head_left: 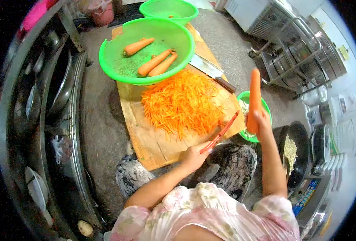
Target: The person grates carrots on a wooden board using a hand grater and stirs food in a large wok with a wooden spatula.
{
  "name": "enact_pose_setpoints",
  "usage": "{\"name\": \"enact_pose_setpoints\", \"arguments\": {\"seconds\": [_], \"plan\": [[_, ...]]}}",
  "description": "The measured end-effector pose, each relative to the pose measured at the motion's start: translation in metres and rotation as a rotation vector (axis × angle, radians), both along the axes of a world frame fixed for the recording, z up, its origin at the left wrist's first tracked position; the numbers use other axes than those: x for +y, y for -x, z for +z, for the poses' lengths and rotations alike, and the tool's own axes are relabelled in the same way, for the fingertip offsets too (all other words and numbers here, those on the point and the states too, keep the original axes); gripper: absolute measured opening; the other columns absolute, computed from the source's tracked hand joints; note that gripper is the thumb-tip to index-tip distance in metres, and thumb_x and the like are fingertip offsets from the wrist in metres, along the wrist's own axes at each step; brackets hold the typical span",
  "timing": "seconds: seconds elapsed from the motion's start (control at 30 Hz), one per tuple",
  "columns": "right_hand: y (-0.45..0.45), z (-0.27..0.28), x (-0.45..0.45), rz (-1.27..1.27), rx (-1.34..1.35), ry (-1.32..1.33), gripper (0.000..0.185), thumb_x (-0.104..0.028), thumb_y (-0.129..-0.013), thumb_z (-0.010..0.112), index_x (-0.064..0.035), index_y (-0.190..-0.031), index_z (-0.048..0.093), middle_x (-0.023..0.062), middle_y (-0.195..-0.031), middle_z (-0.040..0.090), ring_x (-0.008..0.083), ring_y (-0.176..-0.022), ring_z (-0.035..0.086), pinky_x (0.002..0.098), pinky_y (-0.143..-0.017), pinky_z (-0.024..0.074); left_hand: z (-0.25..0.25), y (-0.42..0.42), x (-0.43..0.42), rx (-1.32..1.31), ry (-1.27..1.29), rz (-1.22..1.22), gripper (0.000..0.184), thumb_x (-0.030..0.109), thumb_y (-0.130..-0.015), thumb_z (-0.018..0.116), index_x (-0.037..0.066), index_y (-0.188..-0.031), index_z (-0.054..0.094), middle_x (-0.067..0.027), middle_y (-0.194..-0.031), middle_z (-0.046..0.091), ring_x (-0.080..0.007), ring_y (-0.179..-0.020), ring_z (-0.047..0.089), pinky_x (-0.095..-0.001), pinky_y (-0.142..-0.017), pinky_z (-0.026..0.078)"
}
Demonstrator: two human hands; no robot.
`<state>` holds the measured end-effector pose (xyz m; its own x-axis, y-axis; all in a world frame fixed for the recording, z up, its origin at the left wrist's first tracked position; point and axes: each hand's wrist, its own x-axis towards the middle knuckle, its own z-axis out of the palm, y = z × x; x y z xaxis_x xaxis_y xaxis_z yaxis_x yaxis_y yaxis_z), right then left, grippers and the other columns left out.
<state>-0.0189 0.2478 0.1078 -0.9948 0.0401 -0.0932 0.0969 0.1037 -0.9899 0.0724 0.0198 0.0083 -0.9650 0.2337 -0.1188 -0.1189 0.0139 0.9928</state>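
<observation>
My left hand (194,156) is closed on the end of a long red grater (222,134), which slants up to the right over the board's near right corner. My right hand (260,121) grips an orange carrot (255,90) by its lower end and holds it upright, apart from the grater. A large heap of shredded carrot (182,104) covers the middle of the wooden board (143,140). Behind the heap, a green basket (105,62) holds three whole carrots (155,63). A cleaver (205,65) with a dark handle lies right of the basket.
Another green basket (169,8) stands behind the first. At the right are a green bowl (266,105) of pale pieces and a dark pan (302,140). Metal shelving (75,104) lines the left, and a rack with pots (280,60) stands at back right.
</observation>
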Motion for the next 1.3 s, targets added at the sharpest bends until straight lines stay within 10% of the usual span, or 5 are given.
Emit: {"name": "enact_pose_setpoints", "arguments": {"seconds": [0.33, 0.73, 1.3], "plan": [[-0.145, -0.042, 0.073, -0.143, -0.171, 0.513, 0.049, -0.037, -0.073, 0.062, -0.0009, -0.101, 0.045, 0.0109, -0.080, 0.055, 0.0193, -0.065, 0.058, 0.0314, -0.057, 0.0509, -0.024, 0.032, 0.024, 0.245, 0.370, 0.194, 0.029, 0.016, -0.081, 0.056, 0.009, -0.108, 0.059, -0.0145, -0.088, 0.064, -0.0169, -0.081, 0.062, -0.0288, -0.069, 0.046], [-0.163, -0.054, 0.106, 0.005, -0.159, 0.413, 0.042, -0.029, -0.077, 0.060, -0.0005, -0.104, 0.046, 0.0093, -0.078, 0.057, 0.0168, -0.064, 0.057, 0.0284, -0.058, 0.0489, -0.037, 0.103, -0.010, 0.323, 0.224, 0.494, 0.027, 0.012, -0.079, 0.059, -0.003, -0.102, 0.058, -0.0116, -0.086, 0.064, -0.0143, -0.078, 0.059, -0.0270, -0.072, 0.045], [-0.163, -0.067, 0.111, 0.055, -0.054, 0.681, 0.036, -0.026, -0.080, 0.060, -0.0023, -0.104, 0.047, 0.0071, -0.081, 0.057, 0.0148, -0.069, 0.058, 0.0286, -0.062, 0.0494, -0.030, 0.028, 0.106, 0.276, 0.104, 0.146, 0.025, 0.008, -0.083, 0.055, -0.007, -0.103, 0.057, -0.0062, -0.089, 0.060, -0.0118, -0.080, 0.055, -0.0256, -0.073, 0.044]]}}
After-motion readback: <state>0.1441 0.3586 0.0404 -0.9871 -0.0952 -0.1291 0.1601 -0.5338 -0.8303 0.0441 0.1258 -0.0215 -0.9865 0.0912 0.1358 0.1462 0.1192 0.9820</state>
